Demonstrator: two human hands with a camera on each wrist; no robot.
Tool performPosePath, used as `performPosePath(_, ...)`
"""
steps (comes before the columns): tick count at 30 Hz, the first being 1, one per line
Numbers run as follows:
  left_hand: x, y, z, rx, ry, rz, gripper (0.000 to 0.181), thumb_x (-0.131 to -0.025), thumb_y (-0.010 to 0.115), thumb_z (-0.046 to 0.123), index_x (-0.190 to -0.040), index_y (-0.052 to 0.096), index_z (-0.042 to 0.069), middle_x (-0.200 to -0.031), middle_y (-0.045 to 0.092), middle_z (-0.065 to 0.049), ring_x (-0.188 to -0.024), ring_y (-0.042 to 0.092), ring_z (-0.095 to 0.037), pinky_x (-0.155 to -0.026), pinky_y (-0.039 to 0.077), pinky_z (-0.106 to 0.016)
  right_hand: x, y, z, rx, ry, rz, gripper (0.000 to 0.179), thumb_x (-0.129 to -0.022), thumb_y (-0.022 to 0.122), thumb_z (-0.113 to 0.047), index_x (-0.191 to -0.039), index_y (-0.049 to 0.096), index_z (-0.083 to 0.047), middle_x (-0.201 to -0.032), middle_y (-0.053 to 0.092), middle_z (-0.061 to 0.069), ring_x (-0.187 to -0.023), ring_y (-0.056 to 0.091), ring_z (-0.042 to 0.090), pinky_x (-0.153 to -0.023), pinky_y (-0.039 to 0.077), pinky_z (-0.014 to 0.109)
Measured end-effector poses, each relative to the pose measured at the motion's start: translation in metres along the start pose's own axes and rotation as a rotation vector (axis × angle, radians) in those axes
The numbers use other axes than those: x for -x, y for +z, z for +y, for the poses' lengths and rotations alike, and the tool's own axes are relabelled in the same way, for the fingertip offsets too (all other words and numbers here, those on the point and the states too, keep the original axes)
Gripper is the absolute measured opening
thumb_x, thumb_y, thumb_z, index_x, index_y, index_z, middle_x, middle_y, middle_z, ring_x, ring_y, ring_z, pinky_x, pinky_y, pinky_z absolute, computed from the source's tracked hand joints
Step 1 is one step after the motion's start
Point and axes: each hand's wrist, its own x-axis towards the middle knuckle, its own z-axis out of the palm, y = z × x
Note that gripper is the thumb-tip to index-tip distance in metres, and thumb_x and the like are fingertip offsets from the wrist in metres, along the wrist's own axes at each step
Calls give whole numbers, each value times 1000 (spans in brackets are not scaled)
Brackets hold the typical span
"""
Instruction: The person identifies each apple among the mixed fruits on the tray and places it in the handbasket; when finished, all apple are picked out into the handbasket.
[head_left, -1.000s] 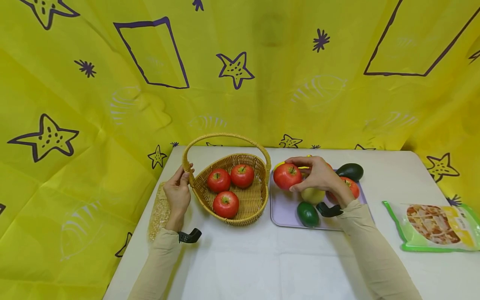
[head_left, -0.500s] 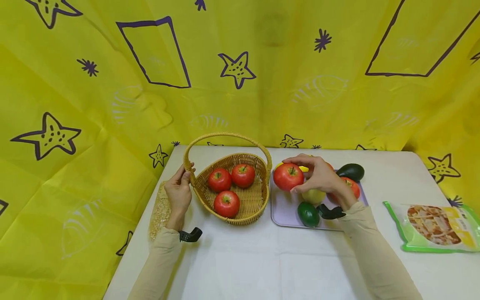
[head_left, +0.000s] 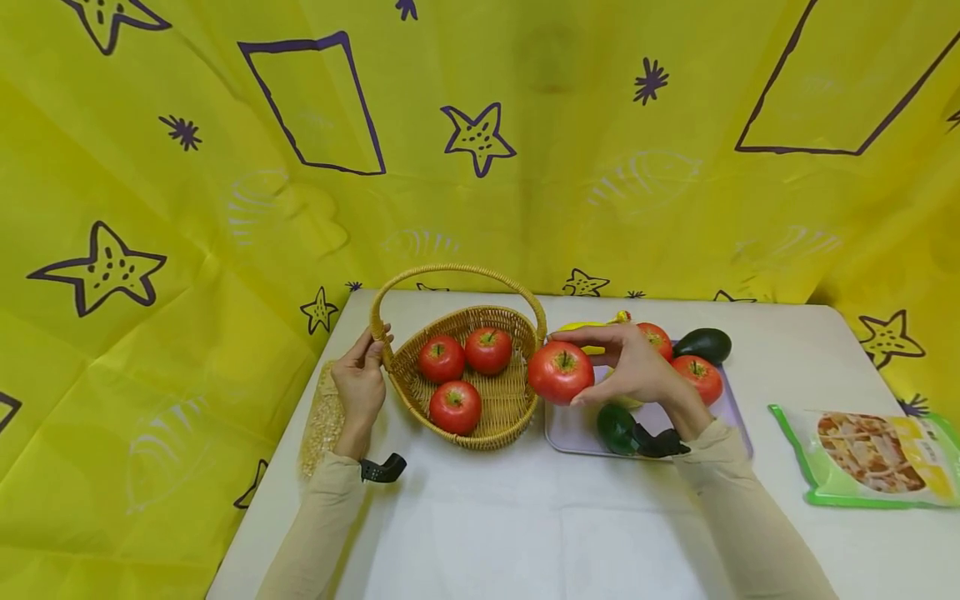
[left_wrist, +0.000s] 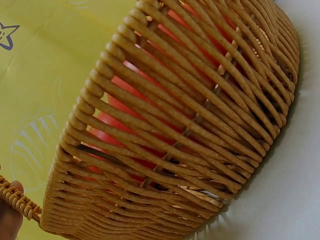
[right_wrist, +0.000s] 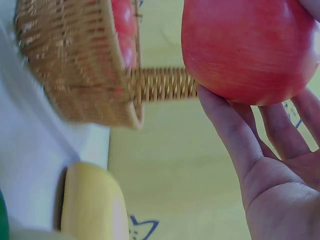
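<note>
Three red apples lie inside a wicker basket (head_left: 504, 408) with a tall arched handle; one of them is the front apple (head_left: 455, 407). My left hand (head_left: 360, 387) grips the handle's left base, and the left wrist view shows the basket's woven side (left_wrist: 165, 130) close up. Between fingers and thumb, my right hand (head_left: 637, 367) holds another red apple (head_left: 561, 372) just right of the basket rim. In the right wrist view this apple (right_wrist: 250, 50) hangs above the table level, with the basket (right_wrist: 75, 60) beyond it.
A lilac tray (head_left: 577, 442) on the right bears a green avocado-like fruit (head_left: 617, 428), a dark one (head_left: 702, 345), red apples (head_left: 697, 379) and something yellow (head_left: 581, 326). A green-edged food bag (head_left: 870, 454) lies far right. A grain bag (head_left: 322, 425) lies by my left wrist.
My right hand has carried the apple left and slightly toward me, off the tray to the basket's right edge. The left hand keeps its hold on the handle.
</note>
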Motion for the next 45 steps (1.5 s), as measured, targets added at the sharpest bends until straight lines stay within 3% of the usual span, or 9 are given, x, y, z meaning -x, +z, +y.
performPosePath(10,0,1,0,-1,42,6,31,-103,64,-2,-134,69,-7,-122,72,-33,-100,76,-2,-93,60,-16,-5,29,3,-34,-10,-41,77,-69,97,5,-141,68,-2,-140,71,13,-121,69,11,-99,63,33)
performPosePath(15,1,2,2,-21,47,18,31,-103,64,-2,-133,70,-8,-122,73,-32,-101,76,0,-93,60,-15,-10,41,5,-51,28,-50,76,-73,96,0,-143,67,-3,-144,68,17,-124,67,10,-102,61,31)
performPosePath(26,0,2,-1,3,22,25,31,-103,64,-3,-134,70,-7,-123,72,-32,-101,77,-2,-93,60,-17,-19,57,6,7,90,-40,81,-71,100,-9,-145,67,-9,-147,67,7,-133,62,7,-109,56,26)
performPosePath(36,1,2,1,13,-21,29,33,-104,62,-3,-136,68,-4,-126,72,-30,-100,77,-2,-93,60,-17,-27,67,7,75,107,-43,82,-70,101,-13,-144,68,-10,-146,68,5,-134,63,26,-111,54,27)
performPosePath(45,1,2,-1,-4,-10,29,32,-104,63,-2,-135,69,-3,-125,73,-28,-100,76,-1,-92,61,-17,-32,78,14,111,162,-33,82,-65,103,-13,-141,71,-12,-143,70,4,-129,66,26,-108,56,36)
